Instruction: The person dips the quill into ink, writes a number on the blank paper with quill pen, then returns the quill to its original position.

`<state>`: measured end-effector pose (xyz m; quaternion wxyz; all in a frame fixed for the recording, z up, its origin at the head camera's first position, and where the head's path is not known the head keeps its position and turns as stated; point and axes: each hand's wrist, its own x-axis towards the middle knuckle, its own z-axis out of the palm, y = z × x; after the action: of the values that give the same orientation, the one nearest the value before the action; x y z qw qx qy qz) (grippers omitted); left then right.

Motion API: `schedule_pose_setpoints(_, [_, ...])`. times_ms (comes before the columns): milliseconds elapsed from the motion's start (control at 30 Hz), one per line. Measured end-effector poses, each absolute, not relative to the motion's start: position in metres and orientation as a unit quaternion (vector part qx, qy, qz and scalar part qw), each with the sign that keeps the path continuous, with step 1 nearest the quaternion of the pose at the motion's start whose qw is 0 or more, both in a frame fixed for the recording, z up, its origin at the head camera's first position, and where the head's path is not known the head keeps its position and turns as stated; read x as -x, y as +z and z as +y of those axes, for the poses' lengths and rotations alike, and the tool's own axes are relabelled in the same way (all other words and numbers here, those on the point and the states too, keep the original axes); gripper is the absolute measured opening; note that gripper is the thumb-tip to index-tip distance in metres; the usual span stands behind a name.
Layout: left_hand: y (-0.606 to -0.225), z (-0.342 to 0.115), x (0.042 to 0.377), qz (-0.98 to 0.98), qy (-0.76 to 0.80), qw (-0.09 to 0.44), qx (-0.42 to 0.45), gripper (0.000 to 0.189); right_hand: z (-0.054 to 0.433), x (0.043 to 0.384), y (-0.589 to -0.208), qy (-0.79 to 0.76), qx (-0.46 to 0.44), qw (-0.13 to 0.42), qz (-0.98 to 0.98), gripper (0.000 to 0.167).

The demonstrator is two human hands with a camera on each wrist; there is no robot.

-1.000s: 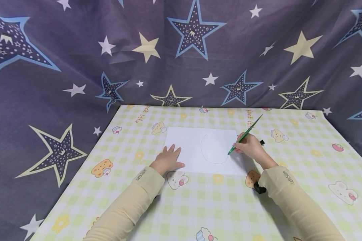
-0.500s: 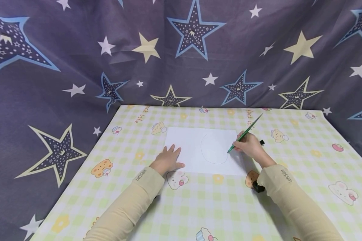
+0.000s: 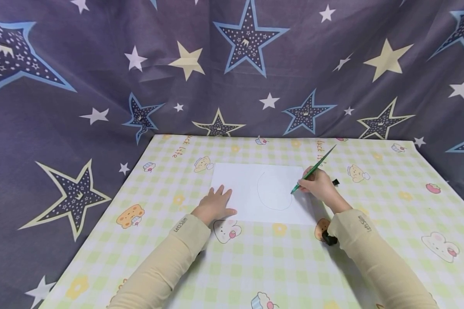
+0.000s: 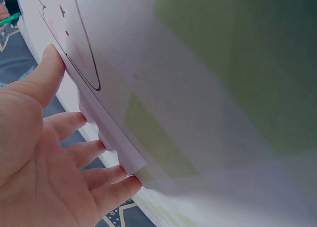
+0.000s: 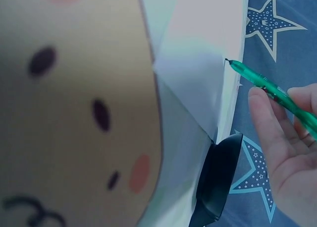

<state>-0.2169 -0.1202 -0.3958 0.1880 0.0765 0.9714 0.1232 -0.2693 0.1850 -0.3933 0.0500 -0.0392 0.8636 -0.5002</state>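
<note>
A white sheet of paper (image 3: pixel 243 193) lies on the table and bears a thin, open curved line. My left hand (image 3: pixel 213 205) rests on the sheet's left edge with its fingers spread. Seen from the left wrist, that hand (image 4: pixel 54 152) has thumb and fingertips along the paper's edge. Over at the sheet's right side, my right hand (image 3: pixel 318 185) pinches a slim green pen (image 3: pixel 314 168), slanted with its tip at the right end of the curve. The right wrist view shows the dark tip of the pen (image 5: pixel 262 83) at the paper and the thumb and fingers around its barrel.
A checked tablecloth (image 3: pixel 201 274) with cartoon prints covers the table. Behind and at the sides hangs a dark curtain (image 3: pixel 232 90) with stars. A black piece (image 3: pixel 329 238) sits by my right cuff; a black part (image 5: pixel 218 180) also shows in the right wrist view.
My right hand and the pen have shifted slightly up and away, the tip rising along the right side of the curve, whose line is a little longer. The left hand stays in place.
</note>
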Motion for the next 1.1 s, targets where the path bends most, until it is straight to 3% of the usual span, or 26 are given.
schedule_pose_setpoints(1100, [-0.3973,-0.1211,0.2184,0.972,0.123,0.185,-0.081,0.074,0.1767,0.2785,-0.3959,-0.499,0.034,0.024,0.865,0.013])
